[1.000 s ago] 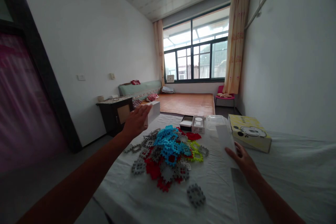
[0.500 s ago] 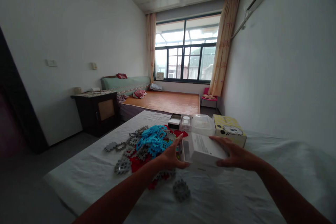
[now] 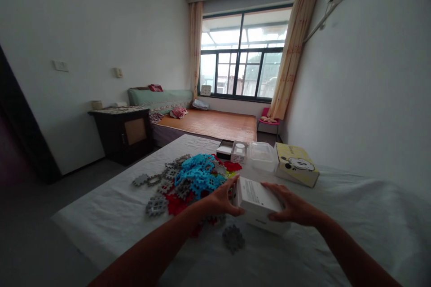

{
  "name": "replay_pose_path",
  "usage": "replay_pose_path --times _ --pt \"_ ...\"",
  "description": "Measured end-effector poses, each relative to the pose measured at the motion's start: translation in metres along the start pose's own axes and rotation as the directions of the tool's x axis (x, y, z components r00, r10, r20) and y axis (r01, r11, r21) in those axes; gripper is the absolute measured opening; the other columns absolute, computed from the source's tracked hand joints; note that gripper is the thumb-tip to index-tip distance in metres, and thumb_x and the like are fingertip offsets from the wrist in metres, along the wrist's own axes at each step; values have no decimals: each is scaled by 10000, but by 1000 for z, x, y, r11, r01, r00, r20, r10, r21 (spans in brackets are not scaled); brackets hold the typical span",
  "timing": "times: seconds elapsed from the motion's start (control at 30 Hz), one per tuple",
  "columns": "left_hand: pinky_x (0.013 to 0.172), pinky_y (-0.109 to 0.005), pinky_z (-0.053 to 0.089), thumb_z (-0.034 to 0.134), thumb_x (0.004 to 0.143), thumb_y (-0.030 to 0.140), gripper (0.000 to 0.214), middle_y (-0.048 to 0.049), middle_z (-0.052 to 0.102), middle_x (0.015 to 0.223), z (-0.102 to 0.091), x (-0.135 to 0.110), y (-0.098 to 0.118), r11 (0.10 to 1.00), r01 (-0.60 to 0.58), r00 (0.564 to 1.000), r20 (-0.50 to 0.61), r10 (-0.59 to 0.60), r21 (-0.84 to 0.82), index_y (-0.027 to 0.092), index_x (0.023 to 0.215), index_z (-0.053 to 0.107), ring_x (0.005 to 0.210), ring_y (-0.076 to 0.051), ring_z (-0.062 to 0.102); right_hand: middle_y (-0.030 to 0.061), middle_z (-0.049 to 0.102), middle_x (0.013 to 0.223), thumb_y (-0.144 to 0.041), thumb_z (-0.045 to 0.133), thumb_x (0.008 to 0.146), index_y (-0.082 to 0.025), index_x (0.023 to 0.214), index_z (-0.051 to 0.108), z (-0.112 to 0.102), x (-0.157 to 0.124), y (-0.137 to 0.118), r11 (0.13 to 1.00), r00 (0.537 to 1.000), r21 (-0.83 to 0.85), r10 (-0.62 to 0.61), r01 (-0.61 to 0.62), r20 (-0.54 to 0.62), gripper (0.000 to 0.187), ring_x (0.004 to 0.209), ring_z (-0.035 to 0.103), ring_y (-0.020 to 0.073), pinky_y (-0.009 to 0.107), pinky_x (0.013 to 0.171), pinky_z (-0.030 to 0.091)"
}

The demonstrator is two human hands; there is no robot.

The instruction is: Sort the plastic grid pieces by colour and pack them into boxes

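Note:
A white box [image 3: 261, 202] with small dark print on its top face is held between my two hands above the sheet. My left hand [image 3: 224, 199] grips its left end, thumb in front and fingers behind. On the other end, my right hand [image 3: 291, 204] has its thumb on the near face and fingers over the far top edge. Just left of the box lies a heap of blue gear-edged plastic building pieces [image 3: 198, 172], mixed with red and grey ones. One grey building piece [image 3: 233, 238] lies apart, nearer to me.
Behind the box stand a black-and-white open box [image 3: 225, 149], a small white box with a round item [image 3: 239, 151], a clear plastic container [image 3: 261, 157] and a yellow cartoon box [image 3: 296, 164]. A white sheet [image 3: 111, 228] covers the surface. Beyond is a bed [image 3: 215, 123].
The white box has come slightly lower and nearer, and its parts look closed together where a gap showed at the left end. Both hands still hold it. The camera view has tilted down a little.

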State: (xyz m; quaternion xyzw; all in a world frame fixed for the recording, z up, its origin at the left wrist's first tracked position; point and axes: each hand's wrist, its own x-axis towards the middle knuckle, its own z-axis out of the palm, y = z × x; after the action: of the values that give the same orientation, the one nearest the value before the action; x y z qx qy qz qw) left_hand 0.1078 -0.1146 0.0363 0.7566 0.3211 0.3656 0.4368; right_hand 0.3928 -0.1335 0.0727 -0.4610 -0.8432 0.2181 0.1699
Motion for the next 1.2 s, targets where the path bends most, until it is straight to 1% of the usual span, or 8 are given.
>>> replay_pose_path --times 0.27,0.4,0.6,0.73,0.83,0.97,1.07,1.2 --pt "881 -425 483 839 486 191 1171 -174 448 1324 3 1 4 993 66 991 126 -53 -103 245 1452 178 1107 -305 537 86 476 1346 -564 738 538 -248 1357 432 -27 2 -18 992 999 -128 -13 19 49 930 1243 386 312 429 1062 298" --pt "866 -420 494 832 504 178 1173 -185 449 1326 3 5 6 993 52 991 131 -38 -108 242 1458 153 1074 -298 561 91 482 1339 -575 728 554 -241 1345 450 -33 4 -20 995 998 -95 -3 8 57 902 1243 391 314 437 1066 292" --pt "829 -391 510 828 523 187 1161 -184 452 1328 0 4 -1 984 91 985 159 -66 -154 241 1460 145 1034 -286 586 82 468 1353 -527 687 648 -239 1365 413 -27 -2 -7 995 997 97 -14 21 -76 819 1230 419 296 433 1055 308" --pt "879 -389 485 829 517 178 1180 -164 473 1323 1 1 -12 986 99 991 98 -86 -137 232 1462 125 1088 -285 551 91 464 1355 -529 703 620 -228 1345 447 -29 -8 -5 999 986 39 9 -2 -165 825 1245 394 311 451 1069 282" --pt "901 -389 472 833 516 183 1169 -157 467 1331 5 1 -16 986 81 994 85 -70 -144 228 1460 144 1108 -284 537 91 447 1371 -526 718 596 -235 1356 433 -31 -8 -8 1000 995 -18 -17 16 -100 861 1262 369 309 438 1076 277" --pt "888 -399 480 840 494 168 1203 -159 459 1325 6 4 -11 984 93 990 116 -76 -154 248 1460 128 1114 -288 532 87 447 1368 -530 726 580 -244 1356 431 -37 -6 -9 999 1000 -47 -15 14 -21 879 1261 371 303 432 1076 279" --pt "906 -409 470 838 490 140 1209 -163 444 1332 5 6 -5 976 107 986 143 -80 -190 259 1460 124 1149 -293 505 78 446 1371 -529 731 579 -256 1354 433 -42 -6 -5 998 999 -64 -28 27 -23 874 1273 354 302 433 1082 270" --pt "876 -456 481 836 509 154 1221 -161 478 1291 2 5 -7 954 154 979 172 -112 -258 294 1458 81 1087 -293 552 76 461 1365 -550 712 596 -265 1342 451 -40 -7 1 999 999 -25 26 -26 -23 840 1262 377 308 441 1073 281"
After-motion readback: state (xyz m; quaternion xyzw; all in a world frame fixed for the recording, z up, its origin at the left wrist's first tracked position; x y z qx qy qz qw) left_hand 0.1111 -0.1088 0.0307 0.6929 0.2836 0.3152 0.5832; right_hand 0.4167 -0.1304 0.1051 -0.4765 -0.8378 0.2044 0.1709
